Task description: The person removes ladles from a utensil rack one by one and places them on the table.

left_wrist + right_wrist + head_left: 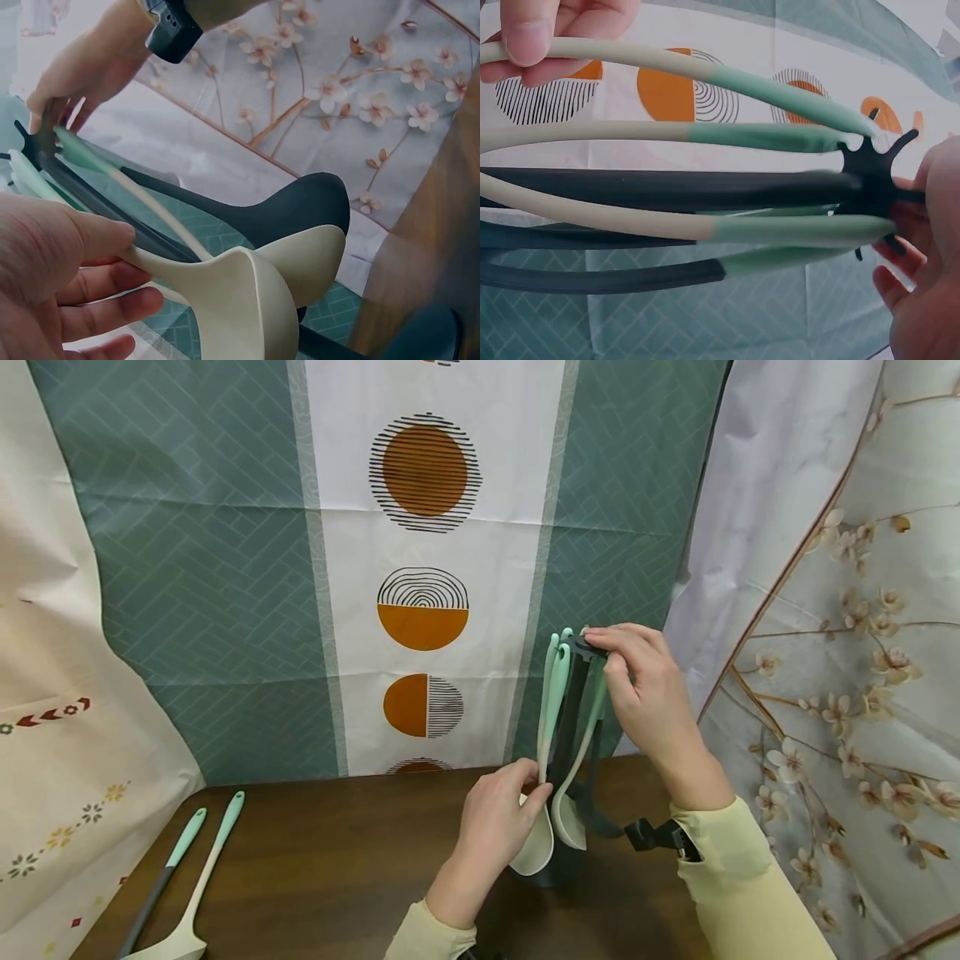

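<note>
My left hand (495,814) pinches the cream stem of a ladle (225,300) between thumb and fingers, just above its bowl. The ladle's mint handle is at the hooked top of a dark utensil stand (874,184). My right hand (645,685) grips that top from the right side. Around the post (567,718) hang other mint-handled utensils: a cream spoon-like one (568,822) and a dark one with a broad curved head (307,202) among them. In the head view, the stand's base (551,870) is partly hidden behind the ladle bowl.
On the left of the brown wooden table (330,860) lie a cream turner (202,881) and a dark-stemmed utensil (168,864), both mint-handled; the dark one's head is out of view. A patterned cloth (232,568) hangs behind, and a floral curtain (847,710) at right.
</note>
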Available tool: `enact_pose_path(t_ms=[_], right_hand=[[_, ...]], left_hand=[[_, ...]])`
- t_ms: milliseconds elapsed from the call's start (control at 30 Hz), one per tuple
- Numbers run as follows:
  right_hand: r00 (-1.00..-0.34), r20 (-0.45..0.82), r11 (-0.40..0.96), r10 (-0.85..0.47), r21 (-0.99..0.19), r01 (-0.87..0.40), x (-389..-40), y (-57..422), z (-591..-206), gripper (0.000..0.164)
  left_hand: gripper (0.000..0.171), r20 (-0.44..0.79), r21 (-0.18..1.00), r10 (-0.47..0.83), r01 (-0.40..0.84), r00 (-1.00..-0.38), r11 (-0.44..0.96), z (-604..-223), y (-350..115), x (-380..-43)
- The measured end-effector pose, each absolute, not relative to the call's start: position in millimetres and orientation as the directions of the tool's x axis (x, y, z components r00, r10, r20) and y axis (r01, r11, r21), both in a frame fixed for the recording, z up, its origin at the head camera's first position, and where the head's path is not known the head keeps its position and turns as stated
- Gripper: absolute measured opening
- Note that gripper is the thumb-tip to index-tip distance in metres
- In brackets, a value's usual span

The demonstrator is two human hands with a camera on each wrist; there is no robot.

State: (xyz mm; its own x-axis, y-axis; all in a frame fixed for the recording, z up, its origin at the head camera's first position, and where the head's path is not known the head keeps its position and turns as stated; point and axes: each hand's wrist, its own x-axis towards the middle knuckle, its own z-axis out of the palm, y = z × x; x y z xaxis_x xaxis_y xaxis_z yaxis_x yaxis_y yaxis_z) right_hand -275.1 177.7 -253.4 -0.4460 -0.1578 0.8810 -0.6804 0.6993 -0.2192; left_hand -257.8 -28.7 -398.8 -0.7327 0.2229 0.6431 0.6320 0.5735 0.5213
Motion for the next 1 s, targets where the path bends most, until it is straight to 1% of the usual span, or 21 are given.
enact_pose_path(t_ms=[233, 300, 500, 600, 700, 767, 833, 1000], right_hand=[[-0.483, 0.864, 0.753, -0.139, -0.224, -0.618, -267, 170, -250, 0.042], [-0.479, 0.869, 0.767, -0.127, -0.22, -0.603, -264, 168, -250, 0.042], [-0.434, 0.894, 0.799, -0.11, -0.18, -0.574, -260, 158, -254, 0.042], [-0.45, 0.887, 0.824, -0.1, -0.18, -0.537, -259, 153, -254, 0.043], [-0.454, 0.887, 0.838, -0.085, -0.182, -0.514, -259, 150, -253, 0.039], [-0.438, 0.896, 0.837, -0.081, -0.177, -0.517, -259, 148, -254, 0.035], [-0.407, 0.91, 0.832, -0.082, -0.163, -0.531, -261, 149, -256, 0.033], [-0.355, 0.928, 0.819, -0.109, -0.118, -0.561, -265, 152, -256, 0.034]], left_hand=[[0.01, 0.63, 0.511, 0.239, 0.627, -0.739, 0.589, -393, -30, -256], [0.011, 0.628, 0.506, 0.244, 0.626, -0.739, 0.593, -393, -30, -256], [0.012, 0.639, 0.492, 0.243, 0.63, -0.73, 0.6, -394, -31, -256], [0.013, 0.646, 0.481, 0.244, 0.634, -0.724, 0.606, -393, -31, -256], [0.014, 0.644, 0.475, 0.249, 0.633, -0.724, 0.612, -392, -30, -254], [0.015, 0.647, 0.472, 0.25, 0.636, -0.72, 0.61, -392, -30, -253], [0.016, 0.647, 0.471, 0.253, 0.638, -0.719, 0.609, -392, -30, -252], [0.013, 0.646, 0.477, 0.252, 0.638, -0.721, 0.605, -392, -29, -249]])
